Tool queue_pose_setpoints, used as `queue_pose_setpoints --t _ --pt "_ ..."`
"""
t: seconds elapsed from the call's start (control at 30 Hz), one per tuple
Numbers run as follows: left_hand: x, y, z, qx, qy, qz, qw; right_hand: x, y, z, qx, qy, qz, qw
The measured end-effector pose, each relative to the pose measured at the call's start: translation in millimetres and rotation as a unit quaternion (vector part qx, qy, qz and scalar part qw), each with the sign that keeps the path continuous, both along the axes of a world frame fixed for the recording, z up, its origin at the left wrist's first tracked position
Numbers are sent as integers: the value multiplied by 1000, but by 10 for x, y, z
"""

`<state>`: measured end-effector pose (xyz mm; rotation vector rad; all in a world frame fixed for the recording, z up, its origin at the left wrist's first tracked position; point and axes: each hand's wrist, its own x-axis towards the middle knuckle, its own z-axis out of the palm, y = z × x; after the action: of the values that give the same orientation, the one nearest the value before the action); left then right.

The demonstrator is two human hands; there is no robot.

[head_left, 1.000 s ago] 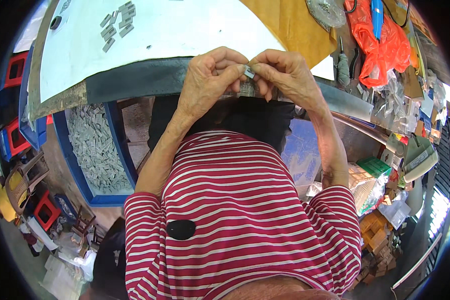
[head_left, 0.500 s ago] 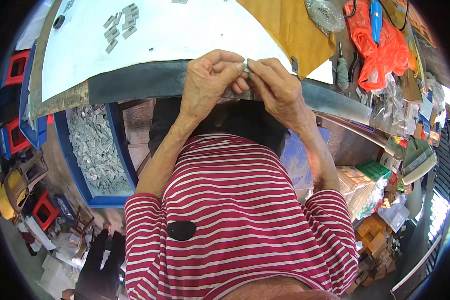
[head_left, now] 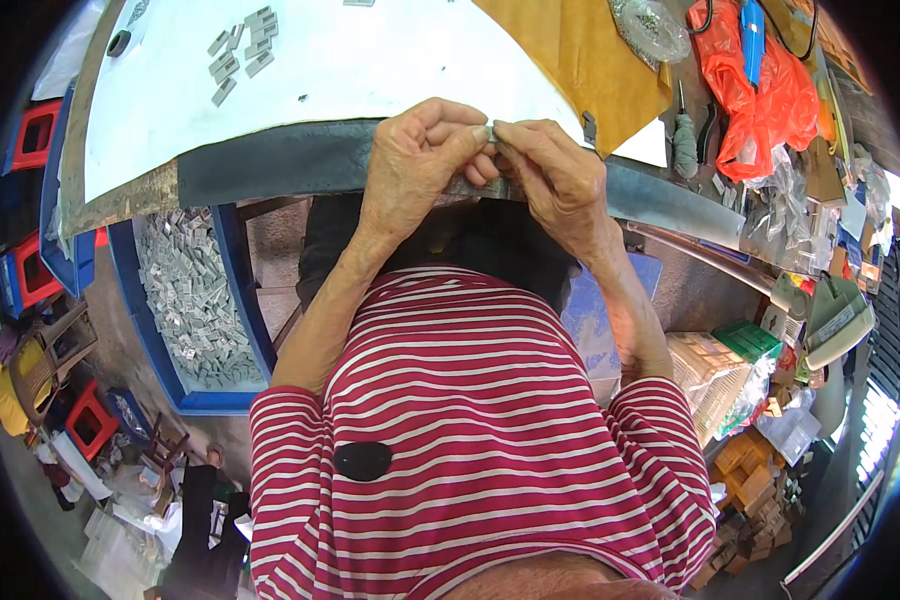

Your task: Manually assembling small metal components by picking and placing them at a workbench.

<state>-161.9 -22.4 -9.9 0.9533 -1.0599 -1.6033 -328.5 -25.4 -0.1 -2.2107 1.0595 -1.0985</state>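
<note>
Above the near edge of the worktable, my left hand (head_left: 418, 165) and my right hand (head_left: 558, 172) meet, both closed in a pinch. Thumbs and forefingers press around a small pale grey piece (head_left: 492, 132), mostly covered by the fingertips, so its exact kind does not show. Farther left on the white sheet (head_left: 390, 70) lies a loose group of small grey rectangular pieces (head_left: 260, 65). Many similar grey pieces (head_left: 190, 300) fill a blue bin (head_left: 215, 404) below the table on my left.
Brown paper (head_left: 570, 60) covers the table's right part, with a plastic bag of small parts (head_left: 650, 32) on it. Beyond are a red plastic bag (head_left: 760, 110), a blue tool (head_left: 752, 45) and a thread-wound spool (head_left: 684, 150). Another person's dark-clothed legs (head_left: 195, 530) show at lower left.
My right hand has shifted very slightly; both hands keep their pinch at the same place. At lower left, the other person's legs have moved.
</note>
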Motion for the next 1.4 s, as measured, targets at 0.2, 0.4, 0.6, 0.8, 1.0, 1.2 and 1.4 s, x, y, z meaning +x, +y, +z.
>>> queue_pose_setpoints --t 0.2,0.4,0.6,0.8,1.0,1.2,1.4 --pt "3 4 -1 -7 -4 -3 1000 24 55 15 249 -158 -43 955" --pt "-1 16 9 -13 -15 2 1000 40 65 37 336 -206 -73 916" --pt "-4 20 11 -16 -42 3 999 33 81 11 330 -215 -78 916" --pt "-18 54 7 -36 -72 7 997 43 78 18 339 -196 -75 917" --pt "-19 64 42 -33 -88 -2 996 37 68 13 338 -174 -75 922" --pt "-10 43 72 -7 -36 12 999 -50 -27 121 461 -253 -45 849" --pt "19 45 134 -3 -25 28 999 -135 -152 153 572 -391 -4 721"
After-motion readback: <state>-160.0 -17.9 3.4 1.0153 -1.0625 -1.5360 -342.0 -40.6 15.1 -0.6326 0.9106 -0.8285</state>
